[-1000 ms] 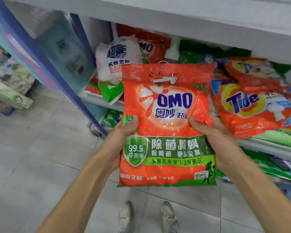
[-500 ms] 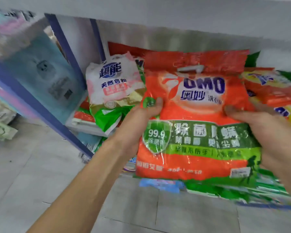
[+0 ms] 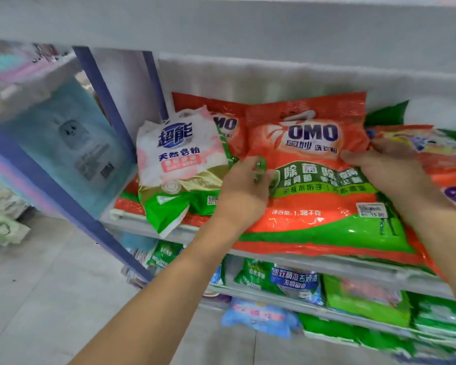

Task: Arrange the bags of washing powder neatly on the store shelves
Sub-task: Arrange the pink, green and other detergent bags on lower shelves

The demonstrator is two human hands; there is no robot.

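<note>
I hold the orange OMO bag point(image 3: 313, 204) with my left hand point(image 3: 244, 192) and right hand point(image 3: 387, 171), fingers point(image 3: 353, 157) curled round its side edges, as it leans on the shelf point(image 3: 327, 262) just beside a white bag point(image 3: 179, 164)

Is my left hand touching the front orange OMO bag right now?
Touching. The head view shows the left hand gripping the front OMO bag, its fingers curled over the bag's left edge with no gap.
</note>
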